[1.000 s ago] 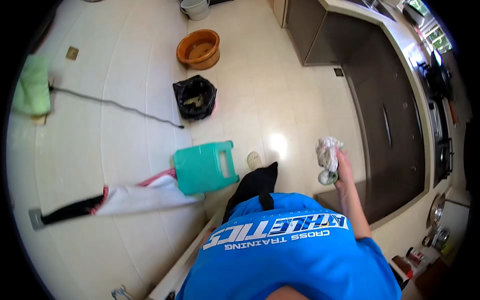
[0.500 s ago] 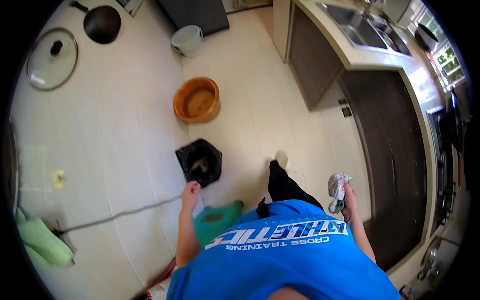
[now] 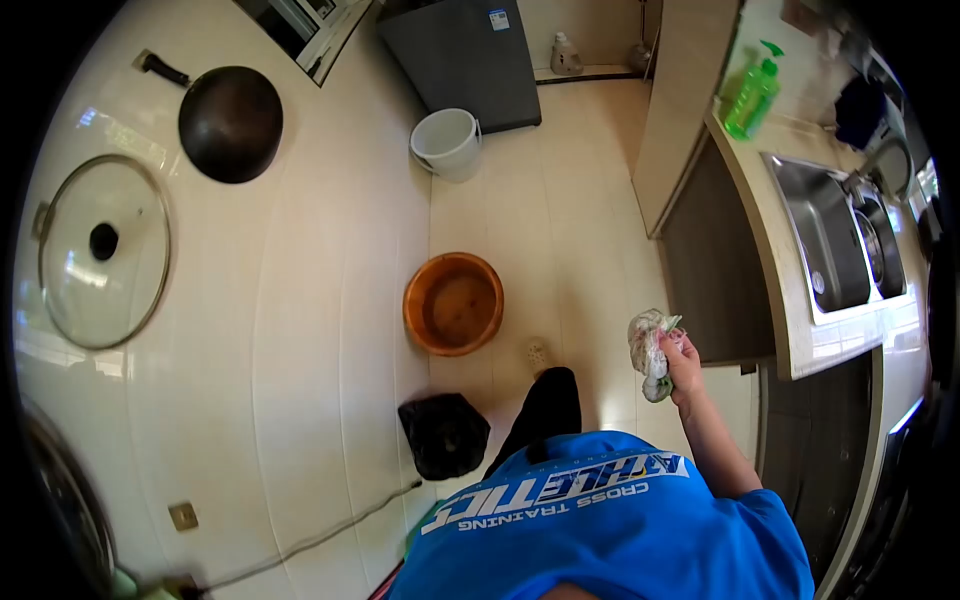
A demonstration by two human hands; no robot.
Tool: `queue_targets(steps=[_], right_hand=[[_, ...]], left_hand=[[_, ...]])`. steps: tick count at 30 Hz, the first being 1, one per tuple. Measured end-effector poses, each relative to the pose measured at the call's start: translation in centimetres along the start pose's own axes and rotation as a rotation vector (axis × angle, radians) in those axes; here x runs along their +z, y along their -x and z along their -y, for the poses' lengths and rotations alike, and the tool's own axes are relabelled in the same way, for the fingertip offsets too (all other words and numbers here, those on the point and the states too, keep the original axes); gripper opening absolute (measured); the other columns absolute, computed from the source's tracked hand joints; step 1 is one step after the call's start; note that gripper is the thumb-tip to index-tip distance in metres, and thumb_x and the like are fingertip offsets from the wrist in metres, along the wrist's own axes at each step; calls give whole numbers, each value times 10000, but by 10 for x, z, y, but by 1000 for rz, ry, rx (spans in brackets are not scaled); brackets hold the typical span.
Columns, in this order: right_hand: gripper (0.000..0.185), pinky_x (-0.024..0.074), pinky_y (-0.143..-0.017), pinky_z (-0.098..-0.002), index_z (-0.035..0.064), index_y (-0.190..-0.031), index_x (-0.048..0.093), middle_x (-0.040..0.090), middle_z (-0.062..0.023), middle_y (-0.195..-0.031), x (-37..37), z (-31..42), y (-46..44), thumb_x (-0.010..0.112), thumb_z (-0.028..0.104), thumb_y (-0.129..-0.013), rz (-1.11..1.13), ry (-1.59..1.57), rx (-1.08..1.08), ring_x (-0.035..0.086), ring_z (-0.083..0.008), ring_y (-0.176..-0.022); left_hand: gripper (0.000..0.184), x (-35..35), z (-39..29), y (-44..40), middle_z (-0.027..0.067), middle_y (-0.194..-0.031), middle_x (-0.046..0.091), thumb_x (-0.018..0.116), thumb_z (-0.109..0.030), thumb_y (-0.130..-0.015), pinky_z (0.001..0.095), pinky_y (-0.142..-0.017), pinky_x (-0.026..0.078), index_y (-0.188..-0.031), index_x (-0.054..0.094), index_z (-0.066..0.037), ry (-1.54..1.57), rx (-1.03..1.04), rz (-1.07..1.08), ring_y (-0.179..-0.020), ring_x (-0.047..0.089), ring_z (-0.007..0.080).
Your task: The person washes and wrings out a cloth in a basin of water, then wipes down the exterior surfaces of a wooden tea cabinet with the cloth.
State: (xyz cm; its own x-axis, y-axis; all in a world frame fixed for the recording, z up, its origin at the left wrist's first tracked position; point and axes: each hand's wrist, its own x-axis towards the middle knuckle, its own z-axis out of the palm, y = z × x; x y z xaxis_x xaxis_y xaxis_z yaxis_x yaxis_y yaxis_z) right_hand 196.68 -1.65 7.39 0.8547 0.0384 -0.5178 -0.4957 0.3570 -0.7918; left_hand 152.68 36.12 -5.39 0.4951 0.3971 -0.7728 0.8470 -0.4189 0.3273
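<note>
My right hand (image 3: 684, 368) is closed around a crumpled, whitish cloth (image 3: 650, 345) with greenish and pinkish patches. It holds the cloth out to the right of my body, over the floor and short of the sink counter. My left hand is out of sight. Below and to the left, a bin lined with a black bag (image 3: 443, 437) stands against the wall. Just beyond the bin, a brown basin (image 3: 453, 304) sits on the floor near my outstretched foot.
A white bucket (image 3: 447, 146) stands by a dark grey appliance (image 3: 460, 60). To the right, the counter (image 3: 752, 170) carries a steel sink (image 3: 825, 240) and a green pump bottle (image 3: 752, 98). A pan (image 3: 231, 125) and a glass lid (image 3: 105, 285) hang on the left wall.
I have stepped forward, so the basin, bin and sink now appear nearer. My left hand, earlier beside the bin, has left the view. My right hand still grips the cloth.
</note>
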Motion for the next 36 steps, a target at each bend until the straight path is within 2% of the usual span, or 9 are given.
queue_targets(steps=[6,10,15,16,19,22,24,25,36], right_hand=[[197,482,-666,-277,62,-976,575,615,-42,-878,73,11,-76,612,119,-791,-129,5,55,590,-139,-763],[215,481,-679,-274,61,-1007,567,607,-40,-895,100,40,-117,592,152,-814,-135,29,23,587,-143,-769],[208,484,-667,-284,61,-1001,565,609,-36,-888,105,64,-199,589,160,-820,-61,-284,114,587,-144,-762],[210,484,-667,-285,60,-1002,564,610,-36,-889,108,64,-220,590,163,-822,-38,48,-92,587,-145,-762],[237,481,-693,-288,55,-1020,560,607,-47,-919,124,88,-286,598,186,-827,27,306,-191,588,-152,-790],[289,477,-719,-293,41,-1046,545,603,-61,-939,134,102,-374,607,215,-824,-33,352,-301,589,-159,-818],[320,476,-732,-296,32,-1061,534,603,-70,-947,158,133,-414,613,230,-821,-87,238,-202,591,-164,-832],[313,478,-728,-297,35,-1059,534,604,-71,-945,168,155,-437,607,228,-824,-117,68,-31,593,-167,-825],[253,462,-695,-246,58,-1033,554,609,-35,-911,238,272,-623,550,240,-858,-196,-77,-143,579,-115,-790]], left_hand=[[334,-106,-79,-124,184,-912,617,576,-331,-789,396,-763,463,-940,610,-36,-168,96,6,-865,583,344],[338,-223,-178,-232,190,-867,625,599,-328,-771,404,-764,466,-936,607,-33,-270,261,-317,-849,594,337],[291,-337,-392,-324,133,-719,607,598,-239,-789,320,-623,466,-983,575,-24,-8,574,-515,-650,583,255],[291,-343,-430,-336,133,-719,607,598,-239,-789,320,-623,466,-983,575,-24,-8,578,-517,-650,583,255],[234,-346,-517,-362,99,-766,598,577,-178,-805,295,-625,462,-986,554,-31,161,759,-434,-662,564,189],[210,-313,-524,-406,97,-845,604,507,-191,-849,309,-734,460,-1004,559,-59,-18,635,-372,-808,574,217],[211,-299,-531,-403,87,-893,613,510,-180,-855,300,-773,455,-1017,560,-53,-322,353,-157,-850,576,209],[214,-295,-524,-414,88,-895,613,511,-181,-855,300,-773,455,-1019,559,-52,-271,352,-97,-851,577,209],[244,-322,-609,-547,102,-922,620,524,-192,-852,300,-771,460,-1047,552,-49,-38,147,87,-865,586,208]])
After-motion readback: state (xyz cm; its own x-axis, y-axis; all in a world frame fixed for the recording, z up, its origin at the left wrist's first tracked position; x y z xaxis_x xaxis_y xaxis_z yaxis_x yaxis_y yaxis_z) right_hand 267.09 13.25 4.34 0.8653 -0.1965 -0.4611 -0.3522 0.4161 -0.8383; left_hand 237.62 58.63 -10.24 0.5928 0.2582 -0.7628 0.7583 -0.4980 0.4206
